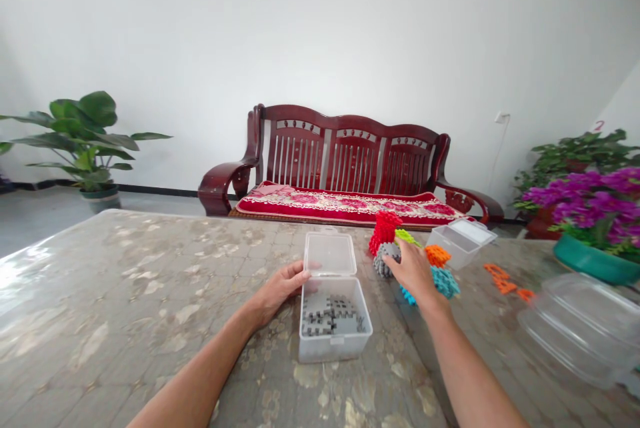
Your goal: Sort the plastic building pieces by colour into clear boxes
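Note:
A clear plastic box stands before me with its hinged lid raised. Flat grey interlocking pieces with notched edges lie inside. My left hand grips the box's far left corner by the hinge, some fingers showing faintly through the lid. To the right of the box, my right hand has its thumb and fingers closed around the side of a rounded grey cluster of interlocking pieces. Crowded about it are red, yellow-green, orange and blue clusters.
Another open clear box stands behind the clusters. Loose orange pieces lie on the patterned tablecloth. Farther right are a large transparent container and purple flowers in a teal pot. A wooden bench stands beyond the table.

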Available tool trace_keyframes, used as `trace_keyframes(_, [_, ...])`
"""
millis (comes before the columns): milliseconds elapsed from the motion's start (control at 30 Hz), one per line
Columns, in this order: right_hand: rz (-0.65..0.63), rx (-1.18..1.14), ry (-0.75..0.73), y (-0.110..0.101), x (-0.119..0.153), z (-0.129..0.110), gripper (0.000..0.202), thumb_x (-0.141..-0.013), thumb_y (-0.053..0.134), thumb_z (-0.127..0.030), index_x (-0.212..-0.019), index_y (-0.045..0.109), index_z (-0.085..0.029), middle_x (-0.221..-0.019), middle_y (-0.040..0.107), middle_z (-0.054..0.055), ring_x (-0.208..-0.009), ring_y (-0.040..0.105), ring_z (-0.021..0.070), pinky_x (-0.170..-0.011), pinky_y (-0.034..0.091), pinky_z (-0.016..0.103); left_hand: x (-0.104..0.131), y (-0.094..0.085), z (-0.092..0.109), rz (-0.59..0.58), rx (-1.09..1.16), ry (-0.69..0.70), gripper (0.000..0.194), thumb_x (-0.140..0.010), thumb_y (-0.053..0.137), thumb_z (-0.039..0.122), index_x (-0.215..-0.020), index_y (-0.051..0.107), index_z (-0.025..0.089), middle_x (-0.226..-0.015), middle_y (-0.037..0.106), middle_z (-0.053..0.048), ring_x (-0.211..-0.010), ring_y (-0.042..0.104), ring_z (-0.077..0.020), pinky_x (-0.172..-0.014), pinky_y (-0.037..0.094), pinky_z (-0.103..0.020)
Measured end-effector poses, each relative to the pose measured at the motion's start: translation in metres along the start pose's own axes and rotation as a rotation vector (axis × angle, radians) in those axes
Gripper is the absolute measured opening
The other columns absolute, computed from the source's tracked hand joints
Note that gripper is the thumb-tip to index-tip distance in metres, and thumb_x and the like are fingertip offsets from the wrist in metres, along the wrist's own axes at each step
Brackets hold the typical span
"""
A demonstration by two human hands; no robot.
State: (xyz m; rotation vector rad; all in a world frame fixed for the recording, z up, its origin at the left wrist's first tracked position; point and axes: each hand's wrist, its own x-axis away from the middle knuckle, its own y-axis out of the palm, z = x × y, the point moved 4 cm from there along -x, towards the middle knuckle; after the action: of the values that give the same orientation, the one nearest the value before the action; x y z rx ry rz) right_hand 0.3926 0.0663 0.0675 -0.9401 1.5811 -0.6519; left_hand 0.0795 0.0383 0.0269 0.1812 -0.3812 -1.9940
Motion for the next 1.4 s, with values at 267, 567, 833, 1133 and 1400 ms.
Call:
trace_keyframes(267, [-0.069,0.028,0.047,0.003,0.000,-0.001,0.047,-0.089,0.054,-0.040,-0.126,0.062,-0.012,-0.119,0.068,0.017,-0.114,0.058,0.0321,-0.099,0.042,0.045,-0.002,-0.003,-0.002,-0.002,0.004,-0.009,0.061,-0.065,0.086,0.051,-0.113,0.073,0.017,-0.090,0.076,-0.005,-0.078,0.066,-0.0180,-0.075,0.049,-0.026])
trace_keyframes(567, [0.024,-0.268,0.128,-0.013,-0.006,-0.007,0.053,-0.075,0.065,-0.033,-0.124,0.064,-0.014,-0.124,0.067,0.015,-0.116,0.059,0.0301,-0.104,0.040,0.045,-0.006,-0.008,-0.010,-0.046,0.015,0.009,0.055,-0.070,0.084,0.047,-0.116,0.071,0.018,-0.094,0.076,-0.005,-0.081,0.067,-0.0180,-0.078,0.050,-0.026])
trace_keyframes(833, [-0.432,-0.746,-0.200,-0.056,0.012,-0.094,0.049,-0.069,0.073,-0.026,-0.118,0.068,-0.024,-0.120,0.069,0.004,-0.109,0.061,0.0237,-0.098,0.045,0.038,-0.004,-0.005,-0.009,-0.066,0.046,0.012,0.053,-0.073,0.082,0.045,-0.117,0.070,0.018,-0.090,0.077,-0.006,-0.079,0.069,-0.0191,-0.075,0.051,-0.026])
trace_keyframes(1133, [-0.799,-0.662,-0.456,-0.050,0.047,-0.140,0.051,-0.066,0.079,-0.024,-0.116,0.072,-0.026,-0.113,0.072,0.002,-0.101,0.063,0.0214,-0.089,0.047,0.029,-0.006,-0.007,-0.010,-0.082,0.034,0.043,0.053,-0.074,0.082,0.045,-0.116,0.070,0.016,-0.096,0.077,-0.007,-0.078,0.069,-0.0207,-0.076,0.050,-0.029])
trace_keyframes(1400, [-0.852,-0.731,-0.458,-0.047,0.049,-0.139,0.043,-0.070,0.076,-0.020,-0.113,0.073,-0.023,-0.115,0.073,0.002,-0.101,0.065,0.0200,-0.090,0.047,0.028,-0.007,-0.006,-0.009,-0.074,0.029,0.041,0.053,-0.072,0.083,0.046,-0.114,0.071,0.016,-0.092,0.076,-0.006,-0.076,0.068,-0.0195,-0.075,0.047,-0.027])
